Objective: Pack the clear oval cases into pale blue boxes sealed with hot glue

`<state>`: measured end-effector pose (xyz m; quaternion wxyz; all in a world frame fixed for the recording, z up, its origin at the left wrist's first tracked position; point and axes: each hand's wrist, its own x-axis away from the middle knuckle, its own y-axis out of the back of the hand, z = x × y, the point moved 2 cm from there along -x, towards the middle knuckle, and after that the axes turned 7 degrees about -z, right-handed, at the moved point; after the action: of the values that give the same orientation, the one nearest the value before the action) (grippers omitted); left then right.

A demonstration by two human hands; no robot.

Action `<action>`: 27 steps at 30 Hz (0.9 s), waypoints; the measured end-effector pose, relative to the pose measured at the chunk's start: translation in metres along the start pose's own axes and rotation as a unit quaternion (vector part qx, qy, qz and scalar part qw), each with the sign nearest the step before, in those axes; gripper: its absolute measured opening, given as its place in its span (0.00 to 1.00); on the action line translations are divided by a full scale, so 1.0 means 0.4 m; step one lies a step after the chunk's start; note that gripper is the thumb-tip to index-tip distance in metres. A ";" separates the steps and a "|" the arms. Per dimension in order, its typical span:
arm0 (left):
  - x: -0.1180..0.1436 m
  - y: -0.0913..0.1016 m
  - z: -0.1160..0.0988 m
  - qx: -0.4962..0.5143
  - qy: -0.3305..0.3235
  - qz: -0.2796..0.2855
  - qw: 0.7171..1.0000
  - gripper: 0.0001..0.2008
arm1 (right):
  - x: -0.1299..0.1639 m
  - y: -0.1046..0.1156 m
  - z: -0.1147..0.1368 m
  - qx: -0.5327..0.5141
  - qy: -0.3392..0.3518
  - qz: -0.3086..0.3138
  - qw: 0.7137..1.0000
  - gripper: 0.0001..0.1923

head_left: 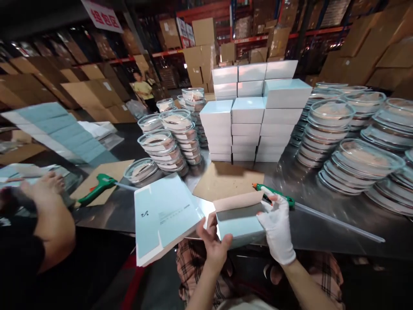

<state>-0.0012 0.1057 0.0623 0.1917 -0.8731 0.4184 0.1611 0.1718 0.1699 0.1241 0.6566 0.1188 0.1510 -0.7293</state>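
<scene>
At the left end of the tabletop, a co-worker's arm reaches in beside a leaning row of pale blue boxes. Next to it we see a green glue gun on a sheet of cardboard, then stacked round glass containers. In front of those, a large pale blue box lies with its near end past the edge. Just right of it, our bare left hand is partly curled, gripping the left end of a small pale blue box with a tan flap along its far side. We have this box at the near edge, in front of another cardboard sheet and a tall block of white-sided boxes. Our white-gloved right hand is bent around the box's right end, its fingers partly closed. Just behind it is a second glue gun with a long clear stick; we cannot tell whether the glove touches it. Farther right stand more glass containers.
</scene>
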 end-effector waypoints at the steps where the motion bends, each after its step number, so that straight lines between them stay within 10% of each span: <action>1: -0.004 0.005 -0.006 -0.022 -0.032 0.013 0.999 0.24 | 0.003 0.004 -0.001 -0.006 -0.002 0.004 1.000 0.28; 5: -0.028 0.032 -0.020 -0.094 -0.146 0.075 0.982 0.34 | -0.008 0.104 -0.035 0.038 -0.079 0.040 0.995 0.19; 8: -0.030 0.047 -0.007 -0.146 -0.190 0.097 0.966 0.34 | -0.037 0.270 -0.083 0.238 -0.073 -0.048 0.967 0.21; 11: -0.019 0.048 0.011 -0.169 -0.241 0.095 0.951 0.23 | -0.078 0.430 -0.111 0.483 0.028 -0.103 0.869 0.19; 14: -0.014 0.041 0.015 -0.148 -0.275 0.081 0.947 0.19 | -0.129 0.517 -0.132 0.622 0.076 0.001 0.779 0.20; 17: -0.018 0.034 0.008 -0.135 -0.283 0.083 0.946 0.17 | -0.168 0.550 -0.160 0.663 0.057 0.069 0.744 0.17; 27: -0.021 0.035 0.001 -0.143 -0.274 0.077 0.948 0.16 | -0.185 0.538 -0.224 0.645 0.050 0.101 0.755 0.15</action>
<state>-0.0172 0.1033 0.0630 0.1589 -0.7784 0.3883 0.4670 0.3914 0.2520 0.0549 0.4854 0.5655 -0.3356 -0.5761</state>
